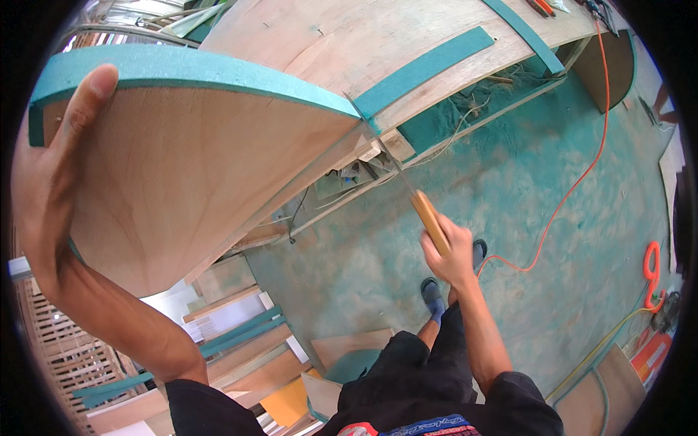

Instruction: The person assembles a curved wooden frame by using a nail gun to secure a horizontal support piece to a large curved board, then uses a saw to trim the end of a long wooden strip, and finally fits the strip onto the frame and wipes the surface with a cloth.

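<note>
The left hand (43, 189) steadies the plywood panel (189, 182), fingers wrapped over its green foam edging (196, 69), tilting it so the right hand (454, 254), clenched around the wooden-handled knife (429, 218), can trim the corner.

Teal-edged tan plywood panel (196, 167), yellow-wood-handled knife (418, 203), orange cable (582, 167), green-dusted floor (509, 211).

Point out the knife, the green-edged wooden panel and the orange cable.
knife (429, 218): head view, on its wooden handle, gripped by the right hand (454, 254).
green-edged wooden panel (196, 167): head view, on its bare wooden face; the left hand (43, 182) holds its edge.
orange cable (574, 185): head view, mid-run across the floor.
</note>
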Demonstrator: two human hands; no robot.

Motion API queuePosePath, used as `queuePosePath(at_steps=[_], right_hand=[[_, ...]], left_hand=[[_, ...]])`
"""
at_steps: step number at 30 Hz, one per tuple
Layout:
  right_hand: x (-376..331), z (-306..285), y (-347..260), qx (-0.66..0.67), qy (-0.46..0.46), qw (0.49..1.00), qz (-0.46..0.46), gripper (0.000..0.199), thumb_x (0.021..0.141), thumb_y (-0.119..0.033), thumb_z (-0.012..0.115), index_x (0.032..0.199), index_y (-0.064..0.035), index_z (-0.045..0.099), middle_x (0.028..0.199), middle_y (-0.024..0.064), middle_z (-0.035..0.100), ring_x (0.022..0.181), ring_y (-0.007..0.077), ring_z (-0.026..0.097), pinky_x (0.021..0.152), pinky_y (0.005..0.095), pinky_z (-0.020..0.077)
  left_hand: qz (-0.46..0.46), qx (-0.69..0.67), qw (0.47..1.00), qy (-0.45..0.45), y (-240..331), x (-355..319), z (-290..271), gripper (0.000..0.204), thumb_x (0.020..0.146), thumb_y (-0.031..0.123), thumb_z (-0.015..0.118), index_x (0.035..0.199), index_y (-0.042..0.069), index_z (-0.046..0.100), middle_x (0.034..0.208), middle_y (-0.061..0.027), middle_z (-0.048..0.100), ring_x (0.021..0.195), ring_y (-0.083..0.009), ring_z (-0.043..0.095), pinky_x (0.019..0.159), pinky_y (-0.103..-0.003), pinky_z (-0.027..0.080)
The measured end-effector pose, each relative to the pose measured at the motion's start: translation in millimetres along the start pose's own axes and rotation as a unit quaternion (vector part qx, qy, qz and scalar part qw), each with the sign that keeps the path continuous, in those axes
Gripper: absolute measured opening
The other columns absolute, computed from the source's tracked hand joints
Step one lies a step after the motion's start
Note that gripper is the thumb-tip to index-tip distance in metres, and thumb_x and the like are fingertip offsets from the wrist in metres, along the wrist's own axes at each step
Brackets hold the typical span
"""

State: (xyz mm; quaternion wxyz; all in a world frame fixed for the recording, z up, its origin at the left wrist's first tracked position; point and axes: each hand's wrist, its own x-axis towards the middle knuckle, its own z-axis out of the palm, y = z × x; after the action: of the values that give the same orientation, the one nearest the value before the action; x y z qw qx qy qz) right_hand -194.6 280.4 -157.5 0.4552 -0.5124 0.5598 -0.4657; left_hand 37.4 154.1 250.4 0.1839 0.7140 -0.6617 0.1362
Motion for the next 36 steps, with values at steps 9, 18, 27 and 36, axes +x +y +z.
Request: queuePosePath(at_steps=[9,18,27,36], right_hand=[[-11,-3,10,-0.005,0.035,0.999,-0.031,0.015,0.08,-0.007,0.067,0.093,0.0012,0.065,0.068,0.0179,0.056,0.057,0.0265,0.059,0.061,0.0355,0.0495],[85,46,22,-0.026,0.062,0.995,-0.079,0.014,0.083,-0.009,0.065,0.093,0.001,0.061,0.071,0.0239,0.051,0.058,0.0371,0.054,0.058,0.0389,0.0468],[26,22,4,-0.014,0.026,0.998,-0.047,0.024,0.082,-0.008,0.067,0.105,0.0007,0.069,0.07,0.0197,0.056,0.059,0.0328,0.062,0.061,0.0354,0.05],[-30,1,14,0.004,0.038,0.999,-0.004,0.023,0.083,-0.008,0.066,0.104,0.0004,0.07,0.07,0.0182,0.057,0.059,0.0274,0.062,0.063,0.0331,0.0507]], left_hand=[[0.082,0.087,0.992,0.033,9,-1,9,0.09,0.074,0.076,0.076,0.13,0.007,0.065,0.099,-0.021,0.075,0.08,-0.0309,0.077,0.078,-0.039,0.063],[0.104,0.094,0.989,0.037,19,6,11,0.086,0.075,0.073,0.078,0.131,0.008,0.065,0.101,-0.0196,0.075,0.082,-0.0294,0.076,0.081,-0.039,0.062],[0.083,0.089,0.992,0.026,12,3,4,0.084,0.076,0.071,0.079,0.129,0.008,0.066,0.101,-0.0188,0.075,0.083,-0.0286,0.076,0.082,-0.038,0.062],[0.073,0.073,0.995,0.013,10,1,4,0.081,0.076,0.07,0.079,0.127,0.008,0.066,0.1,-0.0179,0.074,0.083,-0.0277,0.076,0.082,-0.037,0.061]])
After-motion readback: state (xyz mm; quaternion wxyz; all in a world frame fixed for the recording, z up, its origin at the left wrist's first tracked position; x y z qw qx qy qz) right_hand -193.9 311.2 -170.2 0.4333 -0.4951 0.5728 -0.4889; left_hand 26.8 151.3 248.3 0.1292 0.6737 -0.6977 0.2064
